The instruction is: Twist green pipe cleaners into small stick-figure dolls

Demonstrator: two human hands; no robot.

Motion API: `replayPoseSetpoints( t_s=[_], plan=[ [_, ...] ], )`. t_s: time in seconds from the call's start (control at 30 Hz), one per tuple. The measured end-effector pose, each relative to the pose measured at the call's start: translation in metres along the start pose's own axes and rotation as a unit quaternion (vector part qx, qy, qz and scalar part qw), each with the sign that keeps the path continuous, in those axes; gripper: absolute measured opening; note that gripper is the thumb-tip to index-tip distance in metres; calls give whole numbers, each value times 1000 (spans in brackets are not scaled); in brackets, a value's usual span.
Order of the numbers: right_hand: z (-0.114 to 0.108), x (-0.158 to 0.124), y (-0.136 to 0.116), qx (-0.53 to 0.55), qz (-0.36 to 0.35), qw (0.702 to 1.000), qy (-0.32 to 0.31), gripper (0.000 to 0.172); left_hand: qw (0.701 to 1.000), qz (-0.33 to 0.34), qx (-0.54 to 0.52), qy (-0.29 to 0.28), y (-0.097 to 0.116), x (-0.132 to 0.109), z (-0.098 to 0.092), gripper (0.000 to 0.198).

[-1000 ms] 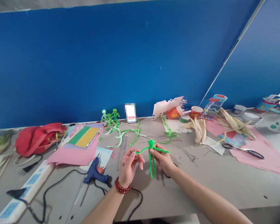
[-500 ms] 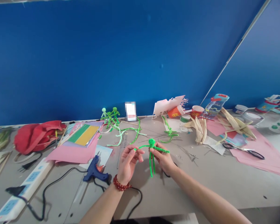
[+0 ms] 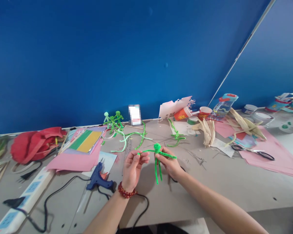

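Observation:
A bright green pipe-cleaner figure (image 3: 157, 148) with a round head, two arms and two hanging legs is held up above the table. My right hand (image 3: 170, 162) pinches its body just under the head, with the fingers partly hidden behind it. Its thinner arm stretches left to my left hand (image 3: 134, 165), whose thumb and fingertips pinch the end. A bead bracelet (image 3: 126, 191) circles my left wrist. Farther back stand several finished-looking green figures (image 3: 114, 120), with loose green pipe cleaners (image 3: 143, 136) beside them.
A blue glue gun (image 3: 99, 180) with a black cord lies left of my hands, near a white power strip (image 3: 26, 198). Coloured paper (image 3: 85, 141) and a red bag (image 3: 36, 143) are farther left. Scissors (image 3: 255, 152), corn husks (image 3: 206, 131) and paper cups (image 3: 205, 112) sit at the right.
The view has shifted slightly, so the whole table appears a little to the left. My left fingers have curled a bit while still pinching the arm's end; the right grip looks unchanged.

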State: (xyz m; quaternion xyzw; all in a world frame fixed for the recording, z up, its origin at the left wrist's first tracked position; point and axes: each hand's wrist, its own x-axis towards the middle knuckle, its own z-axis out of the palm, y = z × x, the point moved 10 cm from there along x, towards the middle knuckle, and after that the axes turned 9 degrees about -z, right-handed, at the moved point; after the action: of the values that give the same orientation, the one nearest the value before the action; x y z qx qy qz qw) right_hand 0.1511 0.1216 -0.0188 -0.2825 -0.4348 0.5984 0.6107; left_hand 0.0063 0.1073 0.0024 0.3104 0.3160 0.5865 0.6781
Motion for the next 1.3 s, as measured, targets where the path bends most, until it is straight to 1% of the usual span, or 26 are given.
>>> replayPoseSetpoints(
  t_s=[0.2, 0.43, 0.63, 0.8, 0.9, 1.0, 1.07, 1.13, 1.2, 1.3],
  plan=[
    [-1, -1, 2, -13, 4, 1000, -2, 28, 1000, 12, 2, -2, 1, 1, -1, 14],
    [-2, 0, 2, -17, 5, 1000, 0, 29, 999, 25, 25, -7, 6, -2, 2, 19],
    [-3, 0, 1, -35, -2, 999, -1, 29, 997, 53, 53, 22, 10, -3, -2, 15],
    [6, -2, 3, -24, 8, 999, -32, 29, 993, 86, 71, 49, 16, -5, -8, 14],
    [9, -4, 6, -17, 15, 999, -45, 28, 987, 119, 84, 59, 22, -6, -10, 13],
    [5, -4, 10, -14, 29, 999, -34, 29, 979, 156, 108, 79, 29, -8, -14, 11],
    [2, -4, 11, -4, 42, 999, -20, 28, 973, 168, 132, 85, 32, -9, -14, 10],
    [-1, -4, 13, 10, 62, 998, -6, 28, 969, 172, 160, 76, 32, -10, -12, 8],
    [-2, -5, 14, 19, 81, 996, 6, 30, 965, 181, 184, 55, 33, -13, -7, 6],
    [1, -5, 13, 15, 86, 996, 1, 32, 958, 202, 199, 32, 35, -18, -1, 4]
  ],
)
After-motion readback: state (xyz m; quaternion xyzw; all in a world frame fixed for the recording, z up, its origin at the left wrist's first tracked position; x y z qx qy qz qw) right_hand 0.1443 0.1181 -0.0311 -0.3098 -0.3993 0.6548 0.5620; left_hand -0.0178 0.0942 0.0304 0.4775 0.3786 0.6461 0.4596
